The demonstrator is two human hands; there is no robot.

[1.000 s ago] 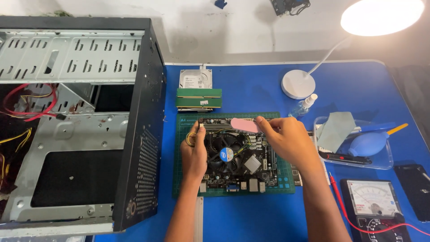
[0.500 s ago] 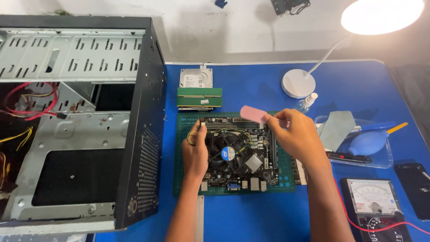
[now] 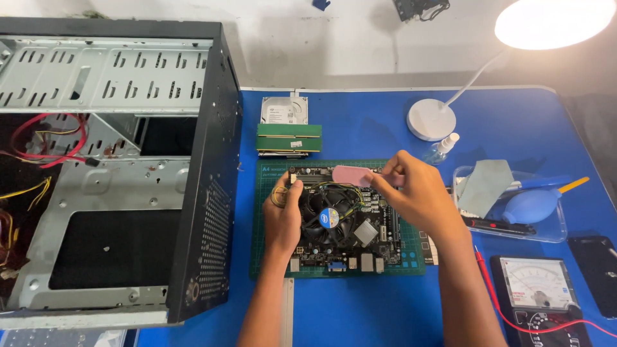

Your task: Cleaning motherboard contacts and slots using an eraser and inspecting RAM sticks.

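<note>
**Holding a pink eraser over a bare motherboard**

Starting with the biggest: an open computer case (image 3: 116, 173), lying on its side at the left of the blue counter (image 3: 360, 308), with loose red and yellow wires inside. Next, a green cutting mat (image 3: 265, 193) carrying the motherboard (image 3: 379, 231), its round cooler fan (image 3: 329, 217) near the middle. Likely stiff but fragile, that board: best taken by the bare edges, never by the fan or the small parts.

Left hand (image 3: 281, 215) resting on the board's left edge, fingers curled loosely against it, pressing rather than clenching. Right hand (image 3: 418, 196) raised over the board's upper right, fingers pinched on a pink eraser (image 3: 350, 175). Light, soft and slightly grippy by the look of it; held at its right end, the free end poking left above the board's top edge.

Around: a white desk lamp (image 3: 432, 119) lit at the far right, an analogue multimeter (image 3: 536, 286) with a red lead near the right forearm, a clear tray (image 3: 553, 228) with a blue air blower (image 3: 530, 204) and a cloth. Behind the mat, a hard drive (image 3: 284, 109) and green memory modules (image 3: 289, 138), just beside a small spray bottle (image 3: 442, 146). Closest obstacles: fan cables and the lead.
</note>
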